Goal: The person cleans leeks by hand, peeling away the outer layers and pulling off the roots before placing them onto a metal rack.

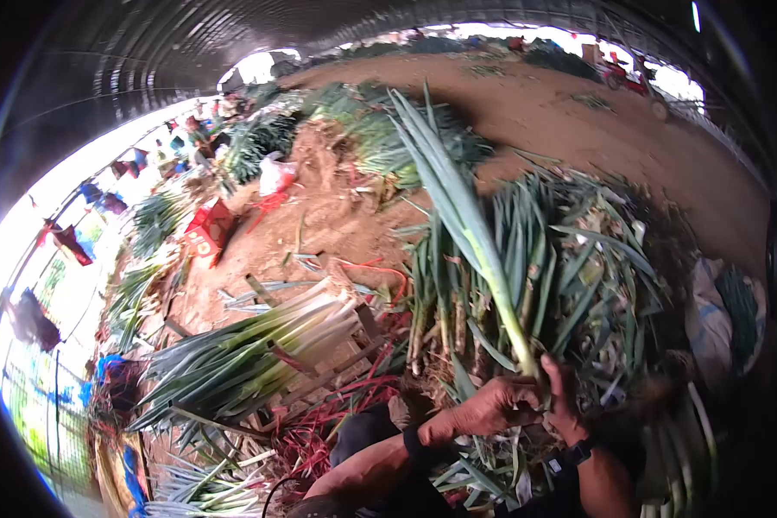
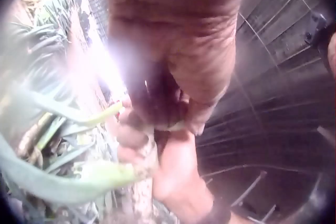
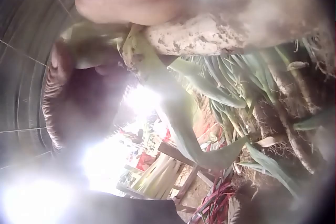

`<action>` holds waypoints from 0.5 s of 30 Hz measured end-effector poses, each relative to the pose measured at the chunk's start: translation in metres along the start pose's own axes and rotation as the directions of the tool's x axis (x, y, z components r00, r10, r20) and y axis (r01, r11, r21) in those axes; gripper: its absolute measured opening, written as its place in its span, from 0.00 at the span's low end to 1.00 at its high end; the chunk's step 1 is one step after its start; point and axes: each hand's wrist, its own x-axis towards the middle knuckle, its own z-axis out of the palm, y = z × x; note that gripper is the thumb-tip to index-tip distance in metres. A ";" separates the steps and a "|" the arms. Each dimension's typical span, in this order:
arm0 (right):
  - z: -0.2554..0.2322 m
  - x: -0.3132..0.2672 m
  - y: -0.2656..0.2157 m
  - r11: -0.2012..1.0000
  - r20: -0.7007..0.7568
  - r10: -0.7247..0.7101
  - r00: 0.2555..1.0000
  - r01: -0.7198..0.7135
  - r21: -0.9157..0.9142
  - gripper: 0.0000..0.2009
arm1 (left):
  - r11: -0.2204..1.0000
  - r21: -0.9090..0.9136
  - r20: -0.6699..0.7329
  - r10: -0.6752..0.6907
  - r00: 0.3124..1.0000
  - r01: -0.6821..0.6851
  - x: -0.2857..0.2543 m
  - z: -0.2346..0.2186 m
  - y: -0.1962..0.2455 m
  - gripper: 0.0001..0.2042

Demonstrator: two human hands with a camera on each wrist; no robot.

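A long green onion [image 1: 475,224] slants up and away from the two hands, its leaves uppermost. My right hand [image 1: 566,404] grips it near the lower stalk; in the right wrist view the white stalk [image 3: 199,34] is specked with soil. Close beside, my left hand [image 1: 496,406] has its fingers curled at the same stalk, thumb and fingers pinching at its outer layer. A loose outer leaf [image 3: 181,124] hangs bent down from the stalk between the hands. In the left wrist view, the back of the left hand hides part of its fingertips.
Unpeeled green onions [image 1: 527,250] stand bunched in front. Left of them, cleaned onions [image 1: 250,354] lie across a wooden rack [image 1: 319,375], with red straps [image 1: 315,440] on the ground by it. A white sack [image 1: 712,311] stands at right; a red bag [image 1: 207,231] lies farther left.
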 end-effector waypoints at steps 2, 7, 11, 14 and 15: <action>0.000 -0.003 0.010 0.989 -0.019 -0.037 0.999 0.034 -0.141 0.27 | 0.964 -0.258 0.067 0.077 0.995 -0.058 0.000 -0.004 -0.018 0.08; 0.002 -0.008 -0.008 0.988 0.111 0.115 0.987 -0.126 0.094 0.26 | 0.857 -0.398 -0.513 -0.503 0.695 0.327 0.011 -0.054 0.013 0.17; 0.010 -0.014 -0.012 0.999 0.142 -0.018 0.990 0.023 -0.038 0.19 | 0.811 -0.580 -0.562 -0.463 0.685 0.073 0.023 -0.069 0.007 0.17; 0.016 -0.012 -0.010 0.987 0.136 -0.106 0.985 0.121 -0.104 0.16 | 0.850 -0.527 -0.632 -0.369 0.682 -0.029 0.018 -0.074 -0.004 0.16; 0.016 -0.007 -0.002 0.984 0.135 -0.107 0.985 0.124 -0.125 0.17 | 0.862 -0.501 -0.668 -0.333 0.666 -0.072 0.018 -0.077 -0.006 0.14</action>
